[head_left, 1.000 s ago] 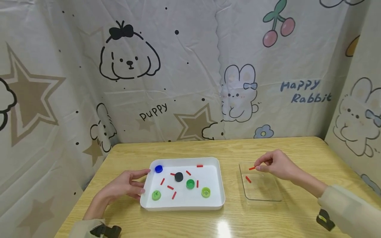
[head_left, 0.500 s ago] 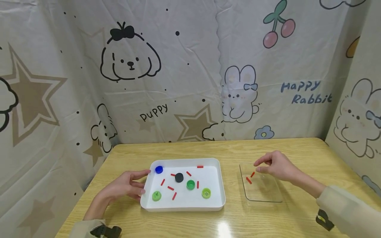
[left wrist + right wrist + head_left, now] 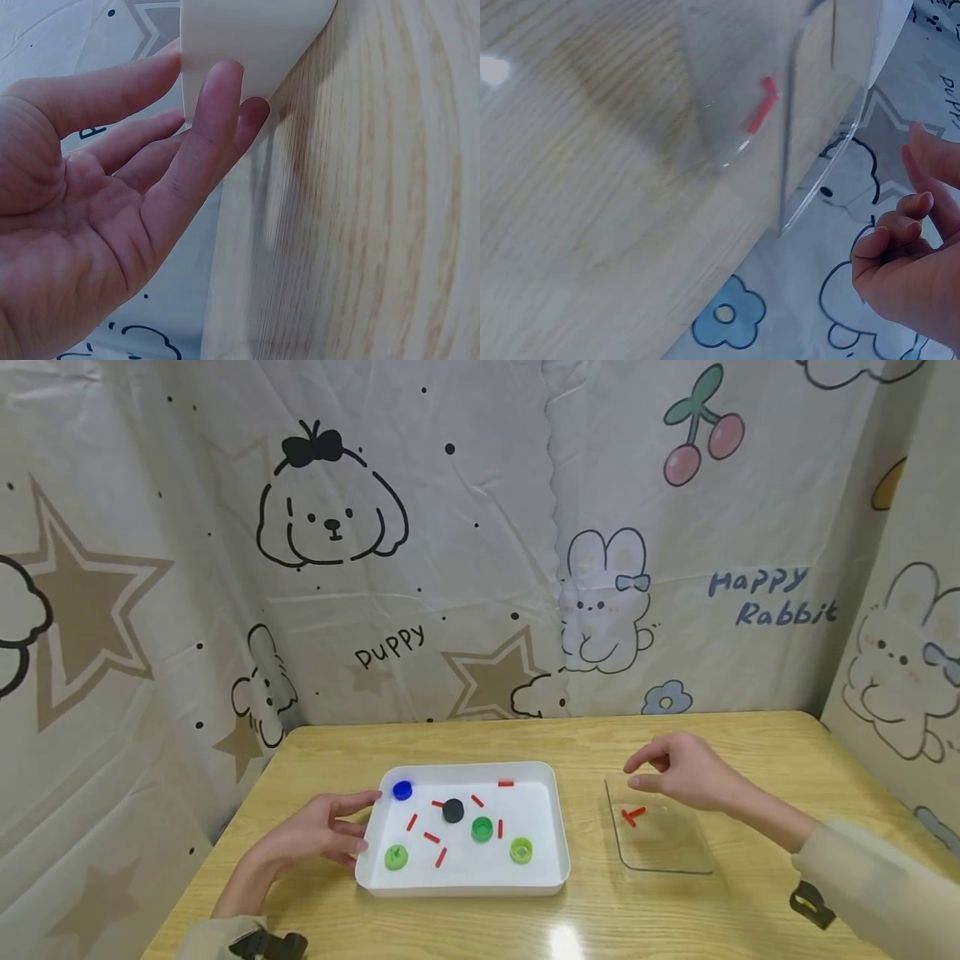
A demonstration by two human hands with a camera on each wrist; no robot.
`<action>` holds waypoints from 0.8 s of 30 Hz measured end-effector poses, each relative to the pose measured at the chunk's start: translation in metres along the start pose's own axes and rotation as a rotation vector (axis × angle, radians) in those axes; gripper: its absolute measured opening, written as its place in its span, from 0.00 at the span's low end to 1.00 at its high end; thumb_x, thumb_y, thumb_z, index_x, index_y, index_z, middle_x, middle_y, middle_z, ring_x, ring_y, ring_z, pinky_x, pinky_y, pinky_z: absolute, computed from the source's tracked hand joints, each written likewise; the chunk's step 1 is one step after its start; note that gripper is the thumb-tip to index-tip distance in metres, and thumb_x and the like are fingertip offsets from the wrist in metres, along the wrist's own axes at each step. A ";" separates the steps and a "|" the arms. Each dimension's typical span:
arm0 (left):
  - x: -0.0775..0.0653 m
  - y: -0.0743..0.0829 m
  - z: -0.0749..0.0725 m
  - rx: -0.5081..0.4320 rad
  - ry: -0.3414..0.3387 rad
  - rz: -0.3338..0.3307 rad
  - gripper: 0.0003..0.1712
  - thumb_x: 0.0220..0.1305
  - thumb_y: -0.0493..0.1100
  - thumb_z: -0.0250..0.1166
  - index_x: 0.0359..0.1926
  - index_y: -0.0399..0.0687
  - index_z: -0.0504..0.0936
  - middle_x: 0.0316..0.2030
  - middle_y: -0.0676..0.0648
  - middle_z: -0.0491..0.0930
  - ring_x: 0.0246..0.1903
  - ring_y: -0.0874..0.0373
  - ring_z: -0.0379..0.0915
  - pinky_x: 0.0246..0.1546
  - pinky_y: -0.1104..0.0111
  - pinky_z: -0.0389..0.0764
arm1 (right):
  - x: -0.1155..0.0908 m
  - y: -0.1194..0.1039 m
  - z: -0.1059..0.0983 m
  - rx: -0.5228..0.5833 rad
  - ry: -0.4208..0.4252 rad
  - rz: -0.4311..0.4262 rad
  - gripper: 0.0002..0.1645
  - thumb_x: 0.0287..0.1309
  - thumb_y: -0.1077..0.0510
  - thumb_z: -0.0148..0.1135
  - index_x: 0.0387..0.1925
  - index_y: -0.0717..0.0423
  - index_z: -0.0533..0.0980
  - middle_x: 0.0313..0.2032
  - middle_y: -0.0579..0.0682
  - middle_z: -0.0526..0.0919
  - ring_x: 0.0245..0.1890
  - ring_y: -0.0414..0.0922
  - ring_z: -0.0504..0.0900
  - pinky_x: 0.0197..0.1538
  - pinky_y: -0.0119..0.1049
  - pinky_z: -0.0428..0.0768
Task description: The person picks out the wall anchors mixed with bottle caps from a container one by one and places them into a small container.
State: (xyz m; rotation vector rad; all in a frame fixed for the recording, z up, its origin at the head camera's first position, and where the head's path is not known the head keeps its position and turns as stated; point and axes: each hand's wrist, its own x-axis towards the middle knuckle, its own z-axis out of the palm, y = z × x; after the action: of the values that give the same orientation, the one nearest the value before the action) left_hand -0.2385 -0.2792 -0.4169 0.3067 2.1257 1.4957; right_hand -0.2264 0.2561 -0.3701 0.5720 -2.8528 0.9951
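White tray (image 3: 465,891), left end touched by relaxed left hand (image 3: 321,830) | red sticks (image 3: 441,857) inside: probably light, stiff; pinch mid-length | clear box (image 3: 671,870) holds two red sticks (image 3: 637,812) | right hand (image 3: 690,770), nothing held, near its far edge

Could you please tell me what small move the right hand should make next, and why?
Probably reach to the white tray and pinch the red stick near its far wall: the right hand's grip holds nothing, two red sticks already lie in the clear container, and the left hand touches the tray's left end.
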 end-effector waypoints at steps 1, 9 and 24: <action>0.000 0.001 0.000 0.002 0.002 0.000 0.52 0.62 0.34 0.76 0.80 0.31 0.57 0.70 0.28 0.70 0.57 0.41 0.82 0.42 0.52 0.90 | 0.003 -0.003 0.001 -0.003 -0.008 -0.009 0.07 0.57 0.61 0.79 0.39 0.55 0.90 0.22 0.43 0.66 0.27 0.43 0.64 0.31 0.35 0.61; 0.000 0.001 0.000 0.007 -0.003 0.008 0.51 0.62 0.34 0.75 0.80 0.31 0.58 0.71 0.28 0.69 0.59 0.40 0.81 0.42 0.51 0.90 | 0.022 -0.029 0.009 0.013 -0.080 -0.068 0.07 0.55 0.62 0.80 0.37 0.53 0.91 0.23 0.43 0.69 0.26 0.43 0.65 0.30 0.34 0.64; 0.000 -0.002 -0.001 -0.007 -0.005 0.016 0.51 0.62 0.33 0.75 0.80 0.31 0.57 0.71 0.28 0.69 0.58 0.40 0.82 0.42 0.51 0.90 | 0.055 -0.061 0.043 0.010 -0.198 -0.144 0.08 0.53 0.65 0.81 0.36 0.53 0.91 0.21 0.44 0.66 0.25 0.41 0.65 0.32 0.34 0.65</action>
State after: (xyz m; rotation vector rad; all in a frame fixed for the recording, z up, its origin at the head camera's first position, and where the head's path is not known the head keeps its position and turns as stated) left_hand -0.2387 -0.2806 -0.4189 0.3256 2.1188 1.5097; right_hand -0.2531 0.1682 -0.3581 0.9113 -2.9221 0.9809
